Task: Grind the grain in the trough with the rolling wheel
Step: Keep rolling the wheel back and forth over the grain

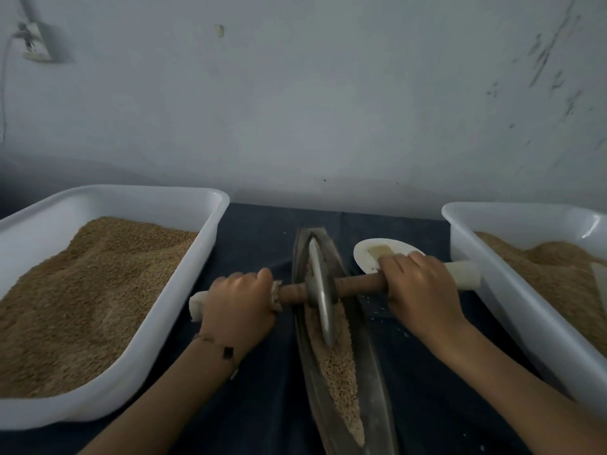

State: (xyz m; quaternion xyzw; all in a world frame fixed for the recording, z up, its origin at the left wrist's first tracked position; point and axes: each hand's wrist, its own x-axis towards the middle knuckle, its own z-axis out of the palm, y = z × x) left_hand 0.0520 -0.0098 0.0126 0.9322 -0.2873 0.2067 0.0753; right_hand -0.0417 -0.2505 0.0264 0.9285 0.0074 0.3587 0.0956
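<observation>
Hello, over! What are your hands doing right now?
Left hand and right hand grip the axle. Wheel sits in the trough on grain. Nothing blocking.

Between my hands I see the metal wheel [319,290] standing on edge in the long, narrow trough [374,366], its wooden axle [358,285] crosswise. Tan grain [338,366] fills the channel from the wheel back toward me.

Left hand [241,298] fingers curled in a grip, right hand [418,284] likewise, forearms reaching forward, wrists seemingly straight
</observation>
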